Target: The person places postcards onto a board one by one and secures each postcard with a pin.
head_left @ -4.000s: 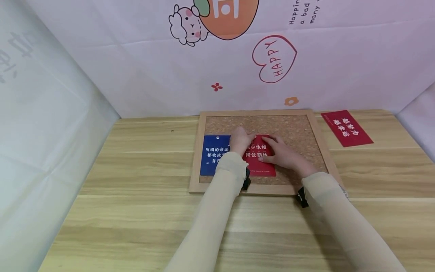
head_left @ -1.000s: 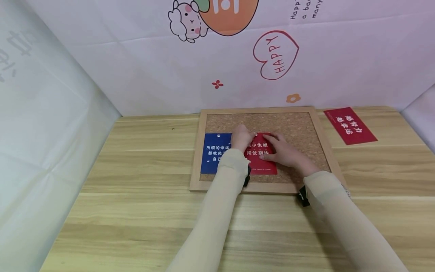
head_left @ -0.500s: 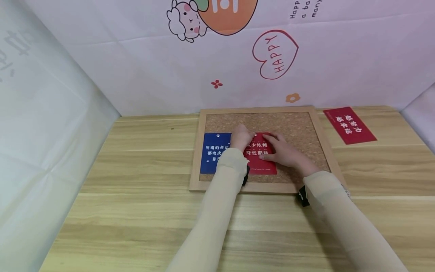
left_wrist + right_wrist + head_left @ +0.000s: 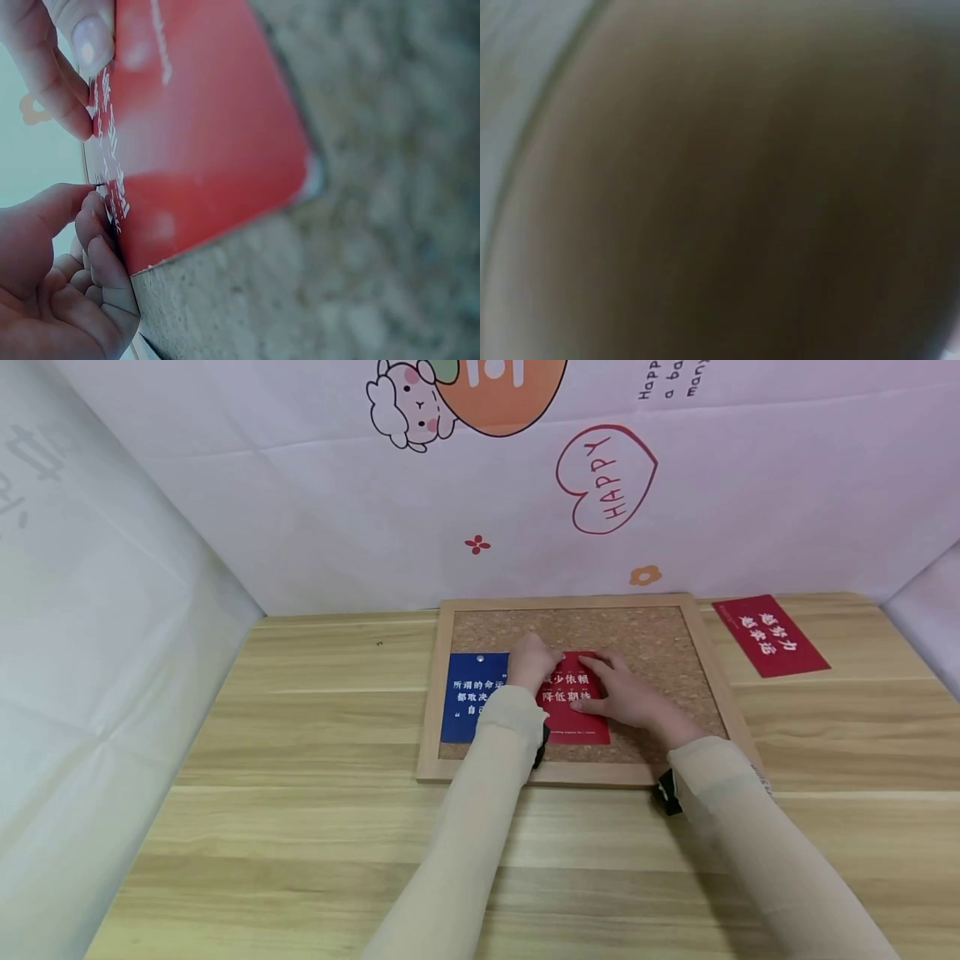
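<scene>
Near the frame's centre, the red card [image 4: 576,725] is steadied, presumably against sliding, on the corkboard [image 4: 637,631] by the spread right hand [image 4: 628,695]; what seems a pin [image 4: 100,184] is pinched at its top by the curled left hand [image 4: 531,664].

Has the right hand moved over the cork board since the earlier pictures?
No, I see no clear shift. In the head view, the right hand keeps the same place against the wooden frame of the cork board.
</scene>
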A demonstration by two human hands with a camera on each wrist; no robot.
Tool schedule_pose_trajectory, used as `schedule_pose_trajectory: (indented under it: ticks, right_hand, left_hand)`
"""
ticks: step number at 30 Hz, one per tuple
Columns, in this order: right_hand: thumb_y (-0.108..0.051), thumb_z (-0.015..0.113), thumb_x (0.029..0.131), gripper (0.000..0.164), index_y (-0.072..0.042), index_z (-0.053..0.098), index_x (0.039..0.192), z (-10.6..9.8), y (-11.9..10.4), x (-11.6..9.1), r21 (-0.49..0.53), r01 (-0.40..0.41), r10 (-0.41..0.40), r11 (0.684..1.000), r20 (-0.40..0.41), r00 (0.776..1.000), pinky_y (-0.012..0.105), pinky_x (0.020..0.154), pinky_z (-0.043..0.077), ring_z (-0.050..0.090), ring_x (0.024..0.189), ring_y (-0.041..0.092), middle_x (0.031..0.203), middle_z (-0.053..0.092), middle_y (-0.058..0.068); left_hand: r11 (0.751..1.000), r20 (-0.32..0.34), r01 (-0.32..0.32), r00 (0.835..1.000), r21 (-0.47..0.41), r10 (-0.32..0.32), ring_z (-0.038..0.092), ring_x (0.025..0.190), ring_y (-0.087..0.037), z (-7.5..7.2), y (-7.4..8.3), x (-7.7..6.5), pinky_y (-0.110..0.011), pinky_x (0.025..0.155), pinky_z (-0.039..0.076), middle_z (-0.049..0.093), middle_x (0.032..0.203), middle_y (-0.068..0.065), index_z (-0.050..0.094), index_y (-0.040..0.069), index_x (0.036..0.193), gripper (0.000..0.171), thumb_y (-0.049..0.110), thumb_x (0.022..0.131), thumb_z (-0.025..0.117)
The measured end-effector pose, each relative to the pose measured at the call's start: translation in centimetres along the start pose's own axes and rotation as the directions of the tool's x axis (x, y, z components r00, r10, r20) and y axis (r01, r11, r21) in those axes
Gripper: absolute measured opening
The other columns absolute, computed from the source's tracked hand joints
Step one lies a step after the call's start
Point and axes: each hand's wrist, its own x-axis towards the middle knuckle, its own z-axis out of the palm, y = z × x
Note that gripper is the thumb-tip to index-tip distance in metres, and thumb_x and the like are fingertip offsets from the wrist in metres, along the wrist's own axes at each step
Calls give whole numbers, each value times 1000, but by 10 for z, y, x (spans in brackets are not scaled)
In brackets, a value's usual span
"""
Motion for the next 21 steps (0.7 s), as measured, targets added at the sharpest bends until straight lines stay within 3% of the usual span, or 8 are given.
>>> schedule_pose_trajectory:
  ticks: [11, 21]
  right_hand:
    - [-35, 62, 91, 81, -6, 18, 152, -1, -1, 0, 2, -5, 5, 1000, 1, 1000, 66, 108, 27, 17, 141, 50, 157, 4, 25]
    - [-37, 63, 90, 83, -7, 18, 153, -1, -2, 0, 1, -20, 20, 1000, 5, 1000, 67, 108, 27, 17, 141, 50, 157, 5, 24]
  left_hand:
    - [1000, 1, -2, 1000, 18, 2, 42, 47, -10, 0, 0, 1, -21, 45, 35, 41, 52, 0, 60, 6, 70, 31, 25, 95, 59]
    - [999, -33, -8, 999, 35, 9, 46, 53, -11, 2, 2, -3, -21, 48, 37, 51, 62, -3, 72, 1, 92, 30, 27, 95, 59]
